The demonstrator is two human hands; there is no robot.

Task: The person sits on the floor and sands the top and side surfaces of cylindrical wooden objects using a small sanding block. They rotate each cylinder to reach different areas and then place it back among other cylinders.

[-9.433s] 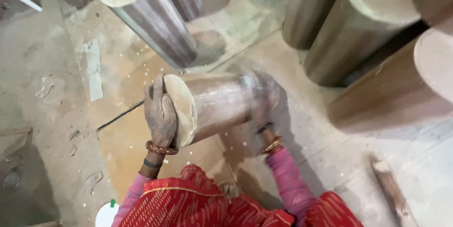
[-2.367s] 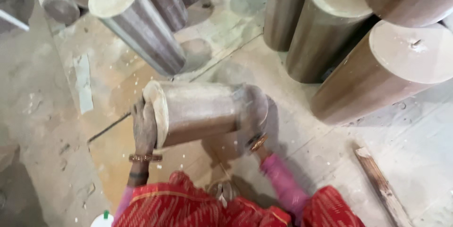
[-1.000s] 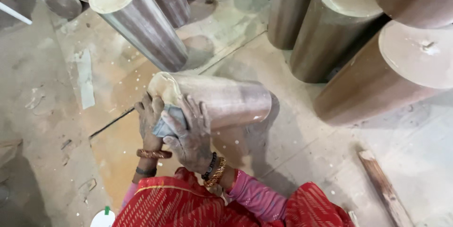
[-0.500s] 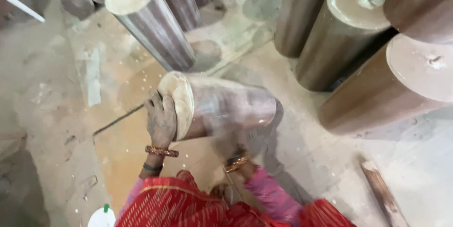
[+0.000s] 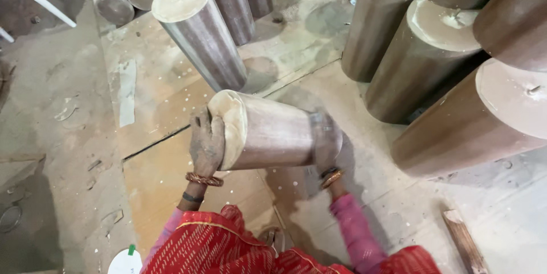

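You hold a smooth, brown roll (image 5: 273,134) on its side — pale, rough end face. Your left hand (image 5: 206,142) lies flat-fingered against that end; your right hand (image 5: 326,140) wraps the far end.

Log (image 5: 270,133) on its side btwn hands, upright logs (image 5: 199,32) behind, more logs (image 5: 424,60) at right, plank (image 5: 466,244) lower right

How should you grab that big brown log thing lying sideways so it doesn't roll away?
Probably by its two flat ends, one hand from each side. The short brown wooden cylinder lies on its side, so its round wall would slip. Here the left hand presses the pale near end and the right hand cups the far end.
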